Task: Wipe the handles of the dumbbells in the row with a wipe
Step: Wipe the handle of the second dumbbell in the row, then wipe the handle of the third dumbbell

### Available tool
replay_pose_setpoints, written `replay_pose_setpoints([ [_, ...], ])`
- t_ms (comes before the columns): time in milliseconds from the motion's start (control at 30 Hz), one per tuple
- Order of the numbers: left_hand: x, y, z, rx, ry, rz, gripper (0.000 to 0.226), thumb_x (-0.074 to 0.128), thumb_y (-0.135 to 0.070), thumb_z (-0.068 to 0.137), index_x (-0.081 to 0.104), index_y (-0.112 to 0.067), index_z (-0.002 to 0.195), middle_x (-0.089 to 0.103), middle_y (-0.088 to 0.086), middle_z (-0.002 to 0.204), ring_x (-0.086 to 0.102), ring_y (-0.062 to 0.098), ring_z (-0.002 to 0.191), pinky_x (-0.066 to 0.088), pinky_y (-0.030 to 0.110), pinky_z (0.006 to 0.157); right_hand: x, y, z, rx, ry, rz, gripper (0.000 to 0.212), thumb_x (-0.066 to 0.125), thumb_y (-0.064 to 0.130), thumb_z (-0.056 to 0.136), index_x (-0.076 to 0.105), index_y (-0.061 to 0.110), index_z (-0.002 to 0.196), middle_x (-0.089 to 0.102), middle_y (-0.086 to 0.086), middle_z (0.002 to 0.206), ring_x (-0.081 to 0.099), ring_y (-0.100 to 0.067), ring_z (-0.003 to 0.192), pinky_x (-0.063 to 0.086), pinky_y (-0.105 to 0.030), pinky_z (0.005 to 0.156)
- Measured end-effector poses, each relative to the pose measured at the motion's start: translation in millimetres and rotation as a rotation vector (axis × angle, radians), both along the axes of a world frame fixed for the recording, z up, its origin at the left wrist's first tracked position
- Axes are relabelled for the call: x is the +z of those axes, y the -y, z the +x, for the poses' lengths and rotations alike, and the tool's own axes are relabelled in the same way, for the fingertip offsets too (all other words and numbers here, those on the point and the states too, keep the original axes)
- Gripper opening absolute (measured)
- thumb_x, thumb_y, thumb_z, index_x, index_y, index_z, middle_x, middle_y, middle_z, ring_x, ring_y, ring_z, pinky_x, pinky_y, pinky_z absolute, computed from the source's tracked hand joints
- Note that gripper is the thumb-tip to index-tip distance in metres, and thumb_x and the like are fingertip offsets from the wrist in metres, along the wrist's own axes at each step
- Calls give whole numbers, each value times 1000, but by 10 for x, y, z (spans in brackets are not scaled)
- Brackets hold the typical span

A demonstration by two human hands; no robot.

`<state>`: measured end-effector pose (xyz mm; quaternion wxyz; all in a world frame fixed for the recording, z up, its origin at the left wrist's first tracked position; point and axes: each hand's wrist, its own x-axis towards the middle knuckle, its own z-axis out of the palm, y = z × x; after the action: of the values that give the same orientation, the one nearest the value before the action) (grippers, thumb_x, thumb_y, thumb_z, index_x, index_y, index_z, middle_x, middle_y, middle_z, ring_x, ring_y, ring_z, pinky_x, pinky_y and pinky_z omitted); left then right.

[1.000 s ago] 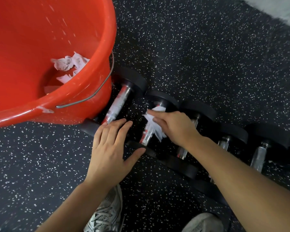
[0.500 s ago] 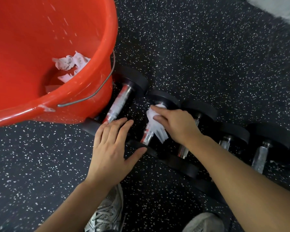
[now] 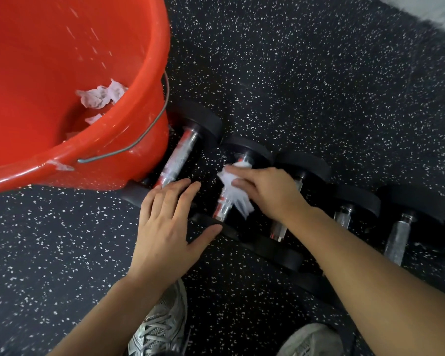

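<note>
Your right hand [image 3: 265, 191] presses a thin, crumpled white wipe [image 3: 235, 191] around the knurled chrome handle [image 3: 224, 204] of the second black-ended dumbbell from the large red plastic bucket [image 3: 129, 140]. Your left hand [image 3: 165, 227] lies flat and open, holding nothing, on the black ends nearest you. The wipe looks soft and tearable, the dumbbells heavy and roll-prone: grip mid-handle.

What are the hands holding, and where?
The right hand presses a white wipe around the dumbbell handle. The left hand holds nothing.
</note>
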<state>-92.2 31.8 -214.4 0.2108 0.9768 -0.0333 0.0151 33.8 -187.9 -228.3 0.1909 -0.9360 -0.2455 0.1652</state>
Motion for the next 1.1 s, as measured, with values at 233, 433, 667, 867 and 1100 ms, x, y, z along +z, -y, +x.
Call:
replay_pose_setpoints([
  [233,32,31,27,-18,8,-3,79,56,-66,94,49,-13,152,51,5,153,46,24,139,18,40,124,-18,-48,-186,101,-154,45,43,42,58,99,49,50,141,70,2,130,69,-20,109,54,-40,93],
  [433,55,209,49,-36,17,-45,80,57,-67,92,50,-15,151,51,4,154,45,24,142,20,40,123,141,-1,-286,70,-140,149,36,48,53,100,63,43,131,72,9,125,68,-11,108,54,-38,90],
  [667,80,539,98,-127,72,-64,78,63,-64,93,51,-12,150,53,5,151,50,25,137,27,46,121,232,700,-427,-250,65,300,28,62,39,98,72,32,124,50,19,89,55,-2,74,41,-14,68],
  [867,49,794,120,-182,44,-55,80,60,-67,93,51,-12,150,53,7,152,49,26,139,28,50,122,132,1159,-638,-237,117,124,29,60,31,100,69,32,128,65,16,97,60,-5,73,55,-32,65],
  [1100,18,912,142,-207,47,-18,80,59,-68,93,50,-13,151,53,6,152,50,26,139,26,49,123,104,1083,-648,-258,228,-42,45,40,39,95,64,31,133,63,5,90,64,-23,67,50,-34,51],
])
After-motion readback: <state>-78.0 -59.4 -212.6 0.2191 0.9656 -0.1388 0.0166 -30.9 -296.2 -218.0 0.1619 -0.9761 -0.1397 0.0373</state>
